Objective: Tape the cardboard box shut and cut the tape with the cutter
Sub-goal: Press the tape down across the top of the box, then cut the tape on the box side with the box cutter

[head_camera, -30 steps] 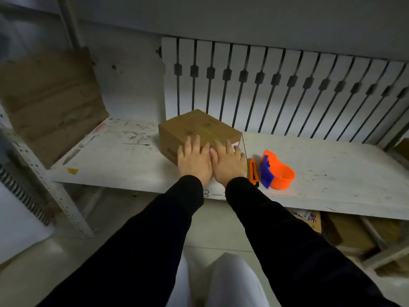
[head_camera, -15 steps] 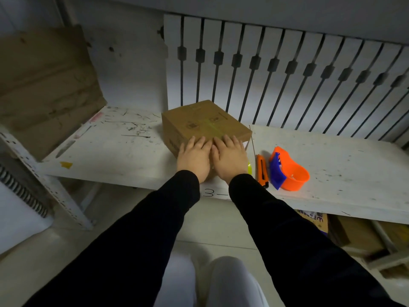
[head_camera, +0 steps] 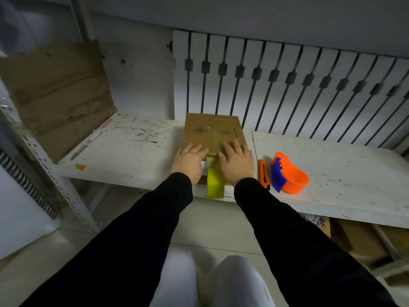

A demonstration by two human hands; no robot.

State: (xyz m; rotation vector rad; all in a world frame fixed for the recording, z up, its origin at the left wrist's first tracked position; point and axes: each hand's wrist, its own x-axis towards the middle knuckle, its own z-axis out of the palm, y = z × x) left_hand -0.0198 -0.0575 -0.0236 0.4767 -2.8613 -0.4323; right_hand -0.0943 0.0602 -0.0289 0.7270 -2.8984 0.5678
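Observation:
A brown cardboard box (head_camera: pixel 213 131) lies on the white shelf (head_camera: pixel 132 156), its flaps closed, with a clear yellowish tape strip along the top seam. A yellow tape strip (head_camera: pixel 215 183) runs down the box's near face and over the shelf's front edge. My left hand (head_camera: pixel 189 161) and my right hand (head_camera: pixel 236 161) press flat on the box's near edge, one each side of the tape, fingers spread. An orange cutter (head_camera: pixel 264 173) lies on the shelf just right of my right hand. Beside it sits the orange and blue tape dispenser (head_camera: pixel 287 173).
A white slatted panel (head_camera: pixel 287 85) stands right behind the box. A worn cardboard sheet (head_camera: pixel 55 91) leans at the shelf's left end. Below the shelf at the right lie more cardboard boxes (head_camera: pixel 354 238). My knees in white trousers (head_camera: pixel 210 280) are below.
The box has turned from corner-on to square with the shelf. My hands have moved apart, and the yellow tape between them now shows.

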